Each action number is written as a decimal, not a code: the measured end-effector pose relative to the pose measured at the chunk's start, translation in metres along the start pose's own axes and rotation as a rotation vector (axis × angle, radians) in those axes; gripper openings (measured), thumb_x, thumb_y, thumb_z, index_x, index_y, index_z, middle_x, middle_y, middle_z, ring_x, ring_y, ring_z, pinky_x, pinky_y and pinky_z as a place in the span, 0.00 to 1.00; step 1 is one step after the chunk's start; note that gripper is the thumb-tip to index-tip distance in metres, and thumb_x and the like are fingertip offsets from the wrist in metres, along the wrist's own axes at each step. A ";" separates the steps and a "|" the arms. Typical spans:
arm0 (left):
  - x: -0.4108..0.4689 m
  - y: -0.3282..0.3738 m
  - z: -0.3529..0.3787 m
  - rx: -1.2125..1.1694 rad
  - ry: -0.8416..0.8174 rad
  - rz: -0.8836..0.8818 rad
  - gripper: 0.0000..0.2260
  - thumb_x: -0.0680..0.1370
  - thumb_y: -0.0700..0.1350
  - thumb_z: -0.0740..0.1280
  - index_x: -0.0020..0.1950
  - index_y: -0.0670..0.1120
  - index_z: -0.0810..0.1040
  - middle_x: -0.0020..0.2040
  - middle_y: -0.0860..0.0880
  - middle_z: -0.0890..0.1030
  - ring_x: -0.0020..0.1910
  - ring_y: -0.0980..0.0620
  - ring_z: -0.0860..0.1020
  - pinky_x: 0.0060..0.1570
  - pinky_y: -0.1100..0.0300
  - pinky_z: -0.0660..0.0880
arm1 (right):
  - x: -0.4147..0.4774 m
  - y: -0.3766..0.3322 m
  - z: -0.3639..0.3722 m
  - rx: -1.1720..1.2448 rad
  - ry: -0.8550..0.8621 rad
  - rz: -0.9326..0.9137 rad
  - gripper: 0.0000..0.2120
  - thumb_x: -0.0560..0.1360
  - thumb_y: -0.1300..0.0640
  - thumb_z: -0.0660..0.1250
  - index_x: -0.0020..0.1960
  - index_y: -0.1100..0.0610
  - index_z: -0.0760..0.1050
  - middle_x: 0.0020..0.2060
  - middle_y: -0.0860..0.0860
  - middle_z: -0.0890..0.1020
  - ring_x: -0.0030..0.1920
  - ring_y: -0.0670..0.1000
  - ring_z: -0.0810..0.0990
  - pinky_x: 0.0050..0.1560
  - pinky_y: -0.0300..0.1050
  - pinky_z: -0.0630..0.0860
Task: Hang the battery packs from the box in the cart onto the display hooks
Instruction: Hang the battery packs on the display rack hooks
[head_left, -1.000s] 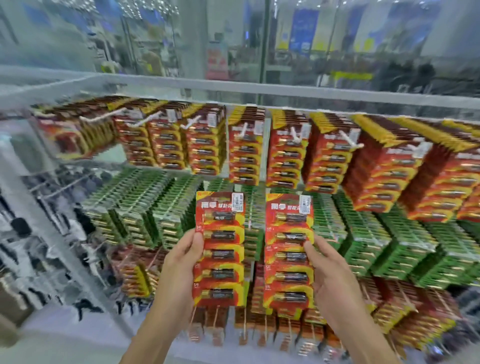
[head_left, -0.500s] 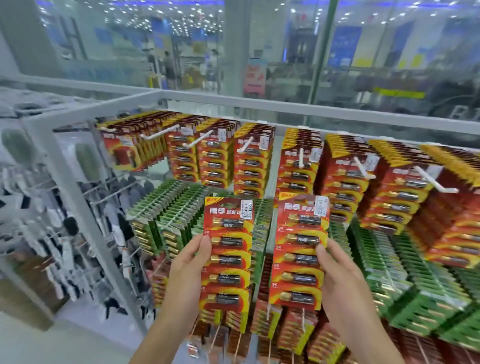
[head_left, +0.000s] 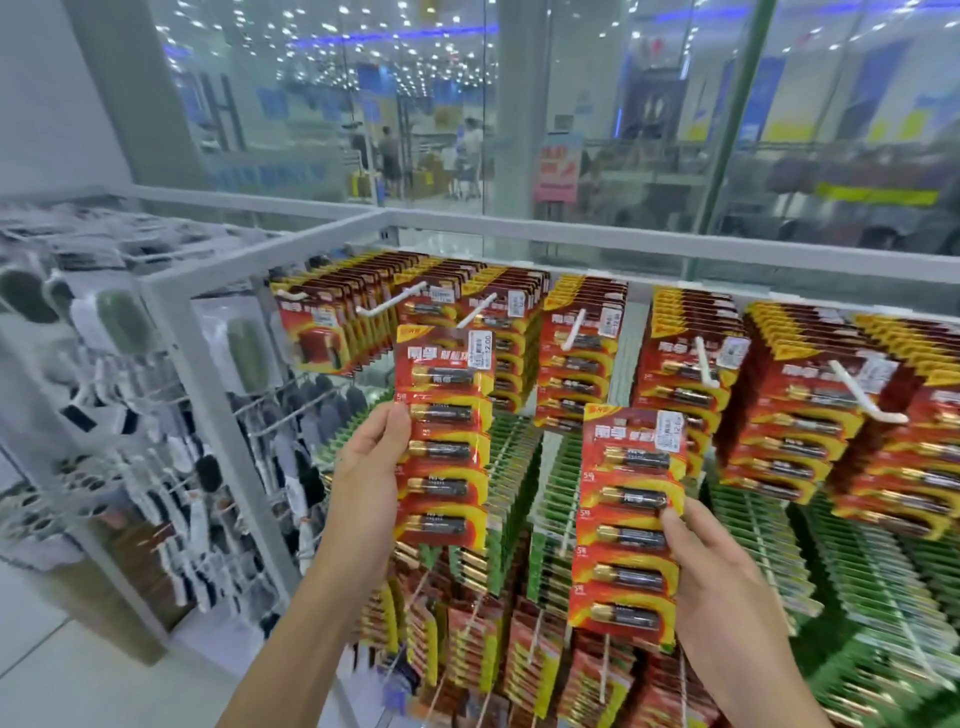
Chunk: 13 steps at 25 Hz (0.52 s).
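Gripping its edge, the left hand (head_left: 371, 467) holds the raised battery pack (head_left: 444, 436) near a top-row hook (head_left: 478, 310), the right hand (head_left: 727, 587) clasps the lower battery pack (head_left: 628, 525); a missed hang-hole could drop one

Bright, even light from ceiling lamps (head_left: 332, 31) at 12 o'clock; motion blur at 4 and 9 o'clock; edges bowed.
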<state>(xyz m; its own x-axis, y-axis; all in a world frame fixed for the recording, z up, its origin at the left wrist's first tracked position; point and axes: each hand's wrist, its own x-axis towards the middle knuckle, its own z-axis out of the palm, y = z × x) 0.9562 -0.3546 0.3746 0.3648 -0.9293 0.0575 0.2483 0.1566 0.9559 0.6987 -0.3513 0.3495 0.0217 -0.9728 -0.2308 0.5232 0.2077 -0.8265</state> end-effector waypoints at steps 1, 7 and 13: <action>0.006 0.003 -0.001 0.010 -0.008 0.004 0.15 0.86 0.51 0.59 0.61 0.45 0.82 0.51 0.40 0.87 0.42 0.40 0.86 0.37 0.49 0.83 | 0.000 0.001 0.003 -0.009 0.005 0.001 0.12 0.75 0.56 0.68 0.58 0.52 0.78 0.48 0.50 0.89 0.45 0.53 0.89 0.48 0.58 0.78; 0.027 0.000 -0.006 0.017 -0.043 -0.023 0.14 0.86 0.51 0.60 0.57 0.48 0.84 0.51 0.41 0.88 0.43 0.40 0.87 0.41 0.47 0.84 | -0.002 0.009 0.012 -0.014 0.029 0.003 0.14 0.74 0.57 0.68 0.59 0.54 0.80 0.51 0.55 0.88 0.47 0.57 0.88 0.51 0.59 0.78; 0.053 -0.003 0.006 0.044 -0.089 -0.037 0.15 0.87 0.52 0.59 0.59 0.49 0.84 0.50 0.43 0.88 0.43 0.41 0.87 0.41 0.46 0.85 | -0.013 0.006 0.015 -0.009 0.047 -0.027 0.12 0.75 0.58 0.67 0.58 0.54 0.80 0.49 0.54 0.89 0.45 0.55 0.89 0.50 0.58 0.78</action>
<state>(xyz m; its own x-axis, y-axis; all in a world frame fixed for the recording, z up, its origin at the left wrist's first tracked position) 0.9697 -0.4067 0.3760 0.2748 -0.9604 0.0457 0.2199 0.1091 0.9694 0.7139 -0.3395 0.3554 -0.0321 -0.9722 -0.2320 0.5153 0.1828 -0.8373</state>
